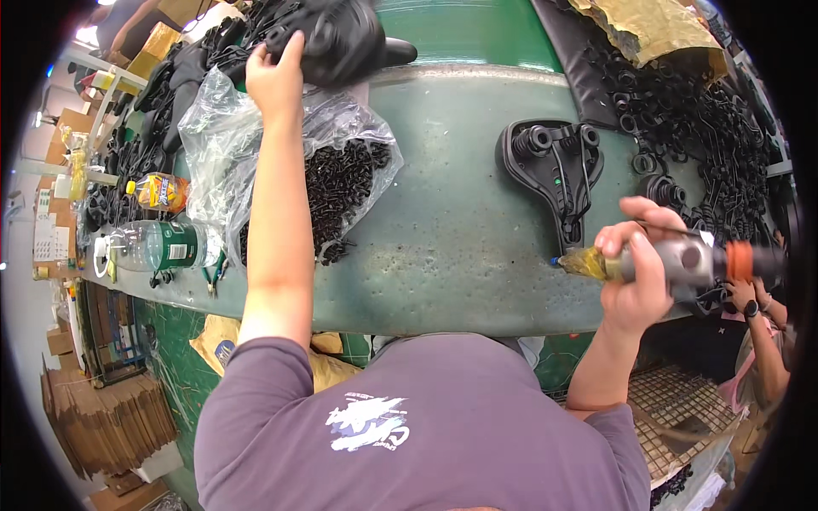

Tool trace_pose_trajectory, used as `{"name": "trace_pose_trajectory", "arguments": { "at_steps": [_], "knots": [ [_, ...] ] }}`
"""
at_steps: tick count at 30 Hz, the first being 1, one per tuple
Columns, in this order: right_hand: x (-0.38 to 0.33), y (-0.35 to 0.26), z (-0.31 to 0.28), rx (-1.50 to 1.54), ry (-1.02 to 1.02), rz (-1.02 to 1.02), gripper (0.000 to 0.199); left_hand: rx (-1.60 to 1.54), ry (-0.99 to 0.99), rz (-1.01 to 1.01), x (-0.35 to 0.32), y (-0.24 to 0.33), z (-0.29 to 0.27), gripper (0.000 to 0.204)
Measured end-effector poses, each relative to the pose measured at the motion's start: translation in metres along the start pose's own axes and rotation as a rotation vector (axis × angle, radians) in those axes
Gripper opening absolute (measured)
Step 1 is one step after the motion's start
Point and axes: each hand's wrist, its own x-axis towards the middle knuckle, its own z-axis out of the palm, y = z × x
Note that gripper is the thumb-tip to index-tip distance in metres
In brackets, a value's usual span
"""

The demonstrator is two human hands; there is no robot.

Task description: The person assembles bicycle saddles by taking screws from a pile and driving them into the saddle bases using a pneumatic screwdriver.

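Observation:
My left hand (277,81) is closed on the edge of a black bicycle saddle (341,38), blurred by motion, held above the far left of the table beside a pile of saddles. In my right hand (639,277) is a power screwdriver (688,260), its nose wrapped in yellow tape and its blue tip pointing left. Just beyond that tip, a second bicycle saddle (552,175) lies underside up, with its rails and two round springs showing. Below my left hand, a clear plastic bag (213,128) lies open around many small black screws (341,183).
A large clear bottle (162,247), an orange drink bottle (160,192) and pliers (215,277) stand or lie at left. Black springs and parts (699,153) heap up at right under torn brown paper (652,30). Another person's hands (745,298) are at far right.

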Motion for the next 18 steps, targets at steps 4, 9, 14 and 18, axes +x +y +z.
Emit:
{"name": "trace_pose_trajectory", "arguments": {
  "at_steps": [4,9,14,18],
  "knots": [
    [-0.002,0.022,-0.023,-0.242,0.188,0.275,0.026,0.303,-0.354,0.163,-0.024,0.017,-0.001,0.039],
    [-0.005,0.06,-0.056,-0.405,0.187,0.488,0.024,1.046,-0.986,0.155,-0.137,0.04,-0.062,0.024],
    [-0.007,0.069,-0.034,-0.45,0.021,0.463,0.022,1.126,-0.833,0.224,-0.188,-0.002,-0.091,0.012],
    [-0.014,0.077,0.003,-0.364,-0.136,0.623,0.019,1.079,-0.81,0.363,-0.189,-0.007,-0.094,0.015]
  ]
}}
